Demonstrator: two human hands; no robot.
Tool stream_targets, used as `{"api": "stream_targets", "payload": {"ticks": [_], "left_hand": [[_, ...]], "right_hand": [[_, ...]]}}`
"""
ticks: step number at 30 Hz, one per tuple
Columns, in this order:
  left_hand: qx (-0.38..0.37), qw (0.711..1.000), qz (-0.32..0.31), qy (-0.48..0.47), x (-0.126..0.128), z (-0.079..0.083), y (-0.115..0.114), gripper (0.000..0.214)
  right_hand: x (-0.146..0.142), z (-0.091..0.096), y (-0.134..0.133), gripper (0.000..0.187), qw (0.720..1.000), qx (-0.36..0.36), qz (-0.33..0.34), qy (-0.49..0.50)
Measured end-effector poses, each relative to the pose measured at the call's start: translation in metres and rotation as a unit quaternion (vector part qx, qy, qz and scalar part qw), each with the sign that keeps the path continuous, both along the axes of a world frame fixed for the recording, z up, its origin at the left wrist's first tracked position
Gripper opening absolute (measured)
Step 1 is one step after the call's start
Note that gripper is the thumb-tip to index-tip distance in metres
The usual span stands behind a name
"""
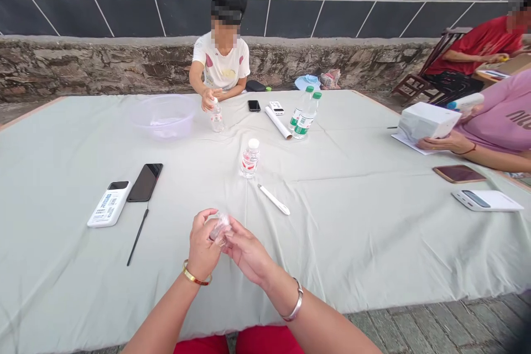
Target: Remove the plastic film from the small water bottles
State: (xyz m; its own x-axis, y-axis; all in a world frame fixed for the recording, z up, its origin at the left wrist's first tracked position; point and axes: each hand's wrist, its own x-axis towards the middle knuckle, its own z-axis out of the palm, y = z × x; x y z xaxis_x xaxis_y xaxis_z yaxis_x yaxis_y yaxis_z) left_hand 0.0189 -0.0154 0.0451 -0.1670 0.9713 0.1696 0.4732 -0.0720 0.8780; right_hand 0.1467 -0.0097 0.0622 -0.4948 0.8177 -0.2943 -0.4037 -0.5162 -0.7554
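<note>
Curled left hand (205, 246) beside right hand (249, 254)

Soft, even daylight brightens the cloth-covered bench (365, 227), casting only faint shadows along its folds, while clear plastic (223, 224) catches pale highlights. Wide-angle distortion stretches the edges; both right corners darken, and pixelation masks small patches.
</note>
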Motion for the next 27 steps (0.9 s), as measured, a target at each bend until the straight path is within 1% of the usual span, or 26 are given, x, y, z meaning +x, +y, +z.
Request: {"api": "stream_targets", "payload": {"ticks": [1, 3, 5, 6, 7, 8, 10, 12, 14, 15, 16, 18, 19, 20, 22, 23, 24, 25, 27], "left_hand": [[0.012, 0.999, -0.024, 0.022, 0.0, -0.003, -0.004, 0.021], [0.026, 0.999, -0.042, 0.015, -0.001, -0.007, -0.011, 0.028], [0.011, 0.998, -0.026, -0.058, 0.0, -0.009, -0.015, 0.044], [-0.016, 0.993, -0.018, -0.113, 0.001, -0.01, -0.016, 0.052], [-0.054, 0.983, -0.018, -0.174, 0.003, -0.01, -0.015, 0.057], [-0.098, 0.967, -0.023, -0.233, 0.004, -0.009, -0.014, 0.06], [-0.173, 0.927, -0.04, -0.331, 0.006, -0.008, -0.009, 0.06], [-0.207, 0.894, -0.033, -0.395, 0.005, -0.008, -0.002, 0.06], [-0.217, 0.875, 0.007, -0.432, -0.001, -0.007, 0.007, 0.062], [-0.219, 0.871, 0.031, -0.439, -0.006, -0.007, 0.013, 0.064], [-0.218, 0.87, 0.054, -0.438, -0.012, -0.006, 0.018, 0.065], [-0.214, 0.877, 0.087, -0.421, -0.025, -0.002, 0.031, 0.069], [-0.213, 0.883, 0.097, -0.406, -0.032, 0.001, 0.038, 0.07], [-0.212, 0.889, 0.102, -0.393, -0.039, 0.004, 0.045, 0.071], [-0.207, 0.898, 0.107, -0.373, -0.051, 0.009, 0.063, 0.071], [-0.203, 0.902, 0.107, -0.366, -0.056, 0.011, 0.073, 0.07], [-0.198, 0.906, 0.104, -0.36, -0.061, 0.014, 0.083, 0.069], [-0.191, 0.909, 0.1, -0.356, -0.066, 0.016, 0.095, 0.068], [-0.177, 0.913, 0.093, -0.356, -0.076, 0.022, 0.119, 0.067]], "right_hand": [[0.001, -0.001, 0.002, 0.044, 1.0, -0.002, -0.007, 0.003], [0.002, -0.004, 0.006, 0.042, 0.999, -0.004, -0.033, -0.003], [0.001, -0.008, 0.01, 0.04, 0.998, 0.004, -0.06, -0.028], [-0.001, -0.011, 0.01, 0.039, 0.996, 0.021, -0.067, -0.05], [-0.003, -0.012, 0.01, 0.038, 0.993, 0.046, -0.072, -0.079], [-0.006, -0.014, 0.009, 0.036, 0.987, 0.079, -0.077, -0.116], [-0.009, -0.017, 0.008, 0.031, 0.964, 0.155, -0.082, -0.2], [-0.007, -0.021, 0.01, 0.029, 0.931, 0.23, -0.072, -0.274], [0.005, -0.025, 0.022, 0.036, 0.901, 0.278, -0.062, -0.327], [0.014, -0.027, 0.033, 0.04, 0.888, 0.287, -0.071, -0.351], [0.025, -0.03, 0.047, 0.043, 0.875, 0.287, -0.095, -0.377], [0.047, -0.035, 0.085, 0.048, 0.842, 0.265, -0.176, -0.436], [0.056, -0.037, 0.107, 0.054, 0.827, 0.246, -0.208, -0.461], [0.062, -0.04, 0.128, 0.063, 0.819, 0.229, -0.222, -0.477], [0.069, -0.046, 0.165, 0.08, 0.818, 0.217, -0.214, -0.488], [0.069, -0.049, 0.179, 0.084, 0.82, 0.222, -0.199, -0.488], [0.068, -0.053, 0.191, 0.083, 0.821, 0.231, -0.184, -0.489], [0.066, -0.056, 0.199, 0.077, 0.818, 0.239, -0.173, -0.494], [0.063, -0.061, 0.212, 0.06, 0.805, 0.251, -0.161, -0.513]]}}
